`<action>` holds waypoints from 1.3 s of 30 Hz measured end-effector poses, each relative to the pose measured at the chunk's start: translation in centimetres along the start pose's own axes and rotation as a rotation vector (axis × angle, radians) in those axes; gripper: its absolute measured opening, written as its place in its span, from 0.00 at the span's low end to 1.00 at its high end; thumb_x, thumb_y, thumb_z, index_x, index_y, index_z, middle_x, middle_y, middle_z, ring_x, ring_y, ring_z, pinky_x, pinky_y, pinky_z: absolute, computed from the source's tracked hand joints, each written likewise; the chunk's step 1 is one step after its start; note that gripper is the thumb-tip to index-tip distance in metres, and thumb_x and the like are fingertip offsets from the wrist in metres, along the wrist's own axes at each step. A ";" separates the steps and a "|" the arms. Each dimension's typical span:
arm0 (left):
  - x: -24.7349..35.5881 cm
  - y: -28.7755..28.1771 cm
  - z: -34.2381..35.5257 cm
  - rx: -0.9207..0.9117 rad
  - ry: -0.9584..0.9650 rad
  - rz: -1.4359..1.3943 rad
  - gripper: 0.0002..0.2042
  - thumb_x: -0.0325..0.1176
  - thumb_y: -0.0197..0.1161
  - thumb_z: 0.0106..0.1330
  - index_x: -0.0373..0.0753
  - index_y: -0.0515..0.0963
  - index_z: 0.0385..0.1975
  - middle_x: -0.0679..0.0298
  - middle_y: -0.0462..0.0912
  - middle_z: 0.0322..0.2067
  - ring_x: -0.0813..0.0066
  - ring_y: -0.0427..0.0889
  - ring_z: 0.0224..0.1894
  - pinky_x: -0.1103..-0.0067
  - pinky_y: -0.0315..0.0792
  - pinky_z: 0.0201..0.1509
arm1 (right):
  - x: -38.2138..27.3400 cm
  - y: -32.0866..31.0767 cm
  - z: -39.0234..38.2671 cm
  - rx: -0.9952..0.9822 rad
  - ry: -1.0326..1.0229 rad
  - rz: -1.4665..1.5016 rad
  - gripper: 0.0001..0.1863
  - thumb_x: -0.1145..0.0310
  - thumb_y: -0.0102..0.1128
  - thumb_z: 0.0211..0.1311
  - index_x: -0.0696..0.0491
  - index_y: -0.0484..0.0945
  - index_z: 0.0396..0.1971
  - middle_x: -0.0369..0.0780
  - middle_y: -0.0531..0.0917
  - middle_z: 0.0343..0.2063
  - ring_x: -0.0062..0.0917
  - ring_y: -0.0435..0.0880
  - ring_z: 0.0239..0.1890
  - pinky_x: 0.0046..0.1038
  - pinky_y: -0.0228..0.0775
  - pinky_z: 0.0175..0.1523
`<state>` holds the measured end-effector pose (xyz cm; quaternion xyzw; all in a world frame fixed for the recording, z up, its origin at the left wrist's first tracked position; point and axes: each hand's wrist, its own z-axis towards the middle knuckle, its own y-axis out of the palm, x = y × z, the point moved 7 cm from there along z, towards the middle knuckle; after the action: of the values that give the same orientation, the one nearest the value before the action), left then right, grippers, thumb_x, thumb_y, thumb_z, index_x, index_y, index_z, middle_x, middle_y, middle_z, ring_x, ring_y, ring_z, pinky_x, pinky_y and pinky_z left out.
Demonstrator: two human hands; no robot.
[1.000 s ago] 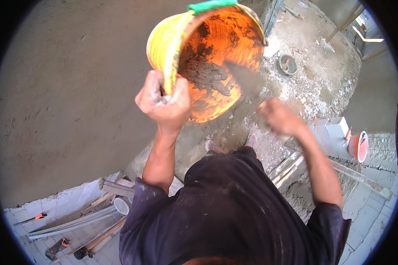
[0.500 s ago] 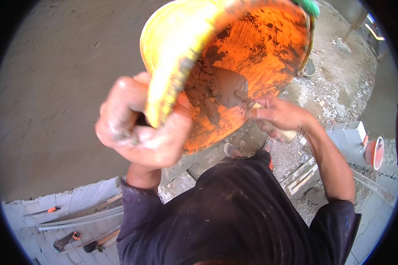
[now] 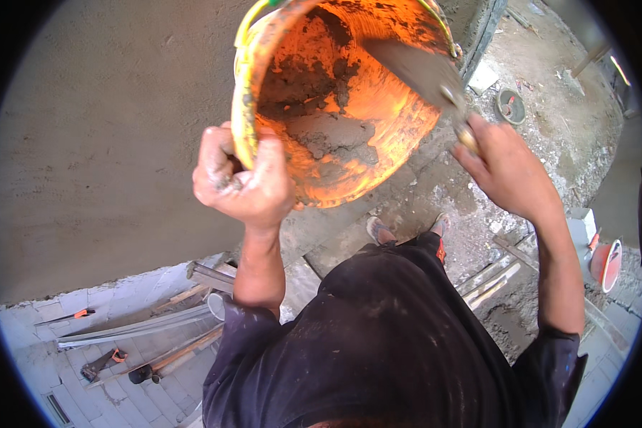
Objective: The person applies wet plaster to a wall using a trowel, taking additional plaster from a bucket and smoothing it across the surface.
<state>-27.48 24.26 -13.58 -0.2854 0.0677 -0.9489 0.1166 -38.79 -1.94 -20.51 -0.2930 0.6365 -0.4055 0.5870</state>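
My left hand (image 3: 244, 184), smeared with mortar, is closed on the near-left rim of a tilted yellow-orange bucket (image 3: 399, 139). The bucket's mouth faces me, and streaks of mortar coat its inner wall. Wet grey mortar (image 3: 335, 137) lies in the lower part. My right hand (image 3: 512, 167) is wrapped round the handle of a trowel (image 3: 415, 70), right of the bucket. Its grey, mortar-coated blade points up and left across the bucket's right rim.
A smooth grey plastered surface (image 3: 100, 150) fills the left. At lower left are a handsaw (image 3: 103, 364) and long strips (image 3: 143, 327). A small round tub (image 3: 511, 107) sits on rubble-strewn ground at right, with a red bucket (image 3: 606, 265) beside pale blocks (image 3: 581, 222).
The trowel has come up out of the mortar toward the bucket's upper right, with my right hand. My left hand and the bucket rim are farther from the view.
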 end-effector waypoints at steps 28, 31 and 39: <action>-20.2 -0.8 -19.9 0.209 -1.055 -0.237 0.07 0.20 0.54 0.60 0.30 0.77 0.36 0.61 0.81 0.35 0.75 0.79 0.35 0.75 0.75 0.40 | -0.6 11.3 -3.7 -0.216 0.252 2.032 0.09 0.72 0.51 0.63 0.55 0.70 0.43 0.37 0.70 0.18 0.18 0.67 0.11 0.22 0.60 0.13; -23.3 -2.8 -23.7 0.220 -1.033 -0.075 0.08 0.21 0.55 0.58 0.27 0.76 0.35 0.61 0.80 0.33 0.74 0.78 0.34 0.74 0.74 0.39 | 3.1 5.2 -2.8 0.199 0.187 1.965 0.10 0.71 0.52 0.62 0.55 0.70 0.43 0.37 0.70 0.18 0.19 0.68 0.11 0.24 0.63 0.11; -21.7 -7.8 -25.0 0.345 -1.072 0.371 0.09 0.22 0.55 0.55 0.26 0.77 0.34 0.56 0.81 0.31 0.69 0.79 0.31 0.71 0.75 0.37 | 20.4 -12.0 3.1 1.656 0.088 1.156 0.08 0.75 0.54 0.62 0.55 0.68 0.39 0.37 0.73 0.20 0.19 0.73 0.14 0.21 0.67 0.16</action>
<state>-25.32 38.95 -44.19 -0.6851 -0.1073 -0.6334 0.3433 -39.82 -25.77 -20.50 0.5753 0.2202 -0.3836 0.6881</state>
